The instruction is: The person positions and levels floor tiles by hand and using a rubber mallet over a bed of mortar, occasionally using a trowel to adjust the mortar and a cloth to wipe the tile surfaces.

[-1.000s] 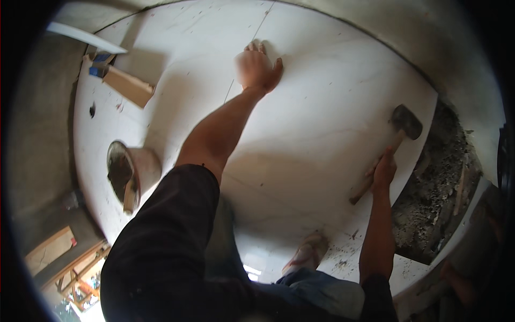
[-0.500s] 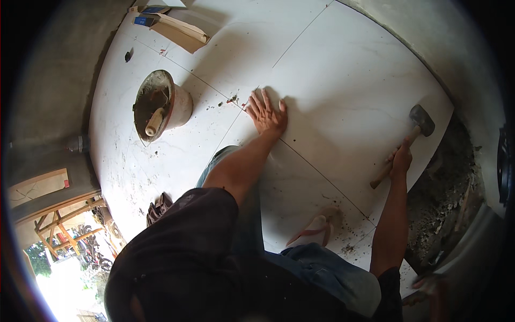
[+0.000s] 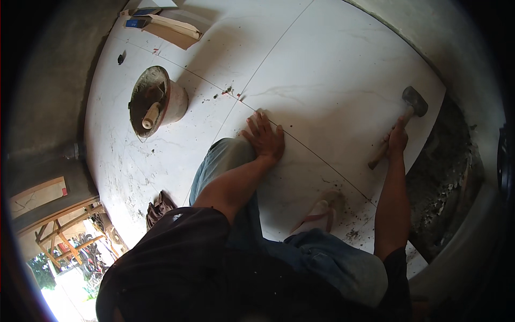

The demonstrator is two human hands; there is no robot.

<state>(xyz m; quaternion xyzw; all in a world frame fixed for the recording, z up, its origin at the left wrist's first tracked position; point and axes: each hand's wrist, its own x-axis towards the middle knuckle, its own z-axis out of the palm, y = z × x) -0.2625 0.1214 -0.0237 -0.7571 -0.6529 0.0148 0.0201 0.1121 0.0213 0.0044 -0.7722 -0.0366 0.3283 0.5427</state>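
My left hand lies with fingers spread on a white marble-look floor tile, just below a grout line and beside my bent left knee. My right hand grips the wooden handle of a rubber mallet, whose dark head is over the tile near its right edge. A dirty bucket stands at the upper left with a grey substance and a trowel inside. My sandalled right foot rests on the tiles below, among scattered grit.
Cardboard pieces lie at the top left. A rough mortar bed borders the tiles at the right, beside a grey wall. Dark cloth lies at lower left, near a bright opening with a wooden frame.
My left hand has drawn back toward my body and now lies beside the knee, which has come into clearer view. The view has shifted; my right hand still holds the mallet.
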